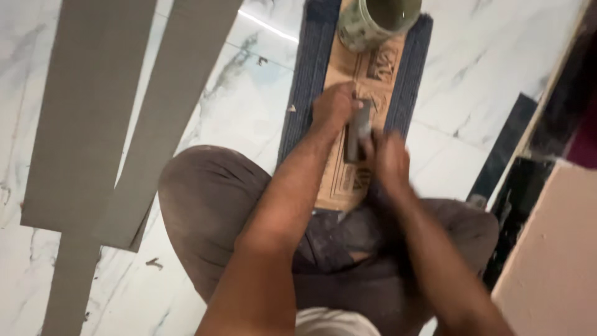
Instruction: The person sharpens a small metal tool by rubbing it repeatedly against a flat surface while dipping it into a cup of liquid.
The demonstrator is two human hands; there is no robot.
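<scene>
Where mat (309,74) ends, bare floor (249,112).

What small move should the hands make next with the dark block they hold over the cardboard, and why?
Probably a short, steady stroke of the block along the cardboard. Both the left hand and right hand grip it upright, low over the cardboard, and the right hand is blurred, so a slower pass seems wiser. The tin stands beyond, apart from the hands.
</scene>
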